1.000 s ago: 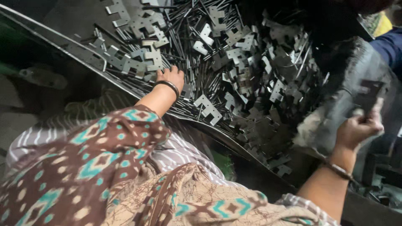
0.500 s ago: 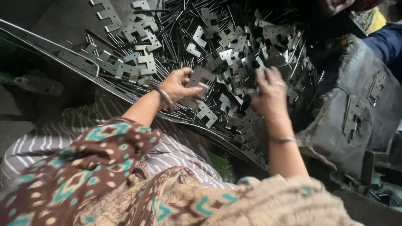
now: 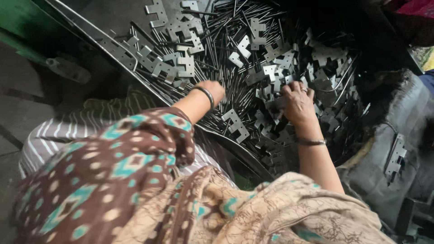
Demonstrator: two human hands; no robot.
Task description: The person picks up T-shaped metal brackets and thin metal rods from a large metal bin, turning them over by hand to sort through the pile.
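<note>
Both hands dig into the heap of stamped metal brackets (image 3: 271, 72) and thin rods (image 3: 217, 49): left hand (image 3: 213, 90) curled, its grip hidden; right hand (image 3: 296, 101) closed on brackets. Stiff, light, sharp-edged pieces, likely best pinched by flat faces.

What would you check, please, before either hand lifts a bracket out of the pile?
1. Left hand on the pile: ok, it rests among the rods.
2. Right hand on the brackets: ok, fingers curled into them.
3. What each hand grips: cannot tell, fingertips are buried.
4. Brackets free of rods: not ok, the two are tangled together.
5. Pile inside the tray rim: ok on the near side.
6. Sleeve off the metal: ok, it ends above the wrist.
</note>
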